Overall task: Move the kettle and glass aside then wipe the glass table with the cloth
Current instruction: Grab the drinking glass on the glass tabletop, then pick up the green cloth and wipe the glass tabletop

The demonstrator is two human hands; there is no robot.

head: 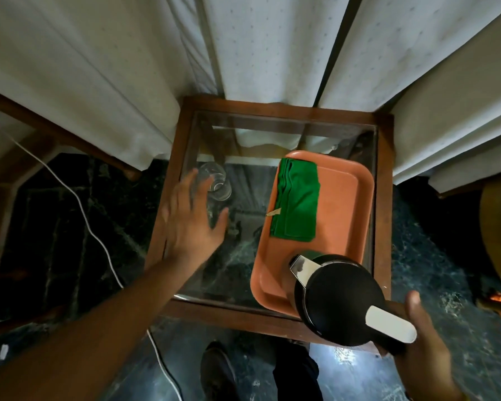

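A clear drinking glass (215, 181) stands on the left part of the glass table (243, 256), which has a brown wooden frame. My left hand (193, 218) hovers just in front of the glass, fingers spread and straight, holding nothing. A black kettle (339, 296) with a steel spout and a white lid tab sits at the near end of an orange tray (347, 198). My right hand (420, 340) grips the kettle's handle from the right. A folded green cloth (297, 201) lies on the tray's far half.
White curtains (258, 53) hang close behind the table. Chairs with wooden frames stand at the left (26, 125) and right (460, 117). A white cable (99, 244) runs across the dark marble floor at the left. My shoe (217, 371) is below the table's near edge.
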